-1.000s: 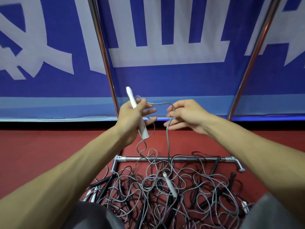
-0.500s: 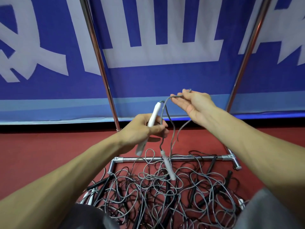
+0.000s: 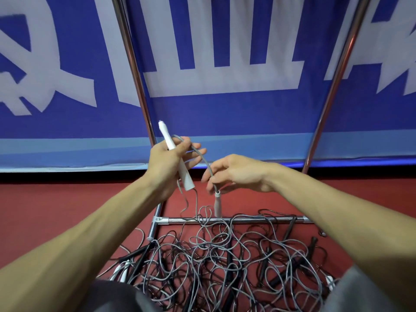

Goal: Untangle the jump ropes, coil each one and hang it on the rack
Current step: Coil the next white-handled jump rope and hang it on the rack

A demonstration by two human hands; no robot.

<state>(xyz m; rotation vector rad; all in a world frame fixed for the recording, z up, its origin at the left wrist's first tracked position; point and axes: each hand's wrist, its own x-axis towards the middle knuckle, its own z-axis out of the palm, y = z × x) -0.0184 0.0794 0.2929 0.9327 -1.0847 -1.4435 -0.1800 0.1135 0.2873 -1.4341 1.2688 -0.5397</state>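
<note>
- Floor [image 3: 56, 199] under you is red and matte. It runs back to a blue banner [image 3: 202, 113] with large white characters and a pale blue strip along its foot.
- The rack [image 3: 332, 86] stands in front of the banner. Its two chrome poles [image 3: 134, 70] slant up out of view, and a low bar [image 3: 247, 220] joins them at the floor.
- The pile [image 3: 225, 262] of grey and black ropes lies tangled on the floor on your side of the bar. A few loops reach over the bar.
- Your trousers [image 3: 360, 291] fill the bottom edge.
- Your left hand [image 3: 167, 163] grips a white handle [image 3: 165, 134]. The thumb clamps it, the tip points up and left, and your outer fingers are spread.
- A grey cord [image 3: 203, 158] arcs from your left hand to your right hand [image 3: 238, 172]. Your right fingers curl round it just above the second handle [image 3: 218, 204].
- The second handle hangs straight down, with its end just above the bar. The rest of the cord drops from the first handle's lower end into the pile.
- Half a second ago your left hand was lower and the handle's tip leaned up and right. The hand has since risen and tipped it the other way.
- Your right hand was then raised, palm up, with the cord draped over it. It has now dropped to pinch the cord at the second handle.
- The second handle then dangled down across the bar. It is now above the bar.
</note>
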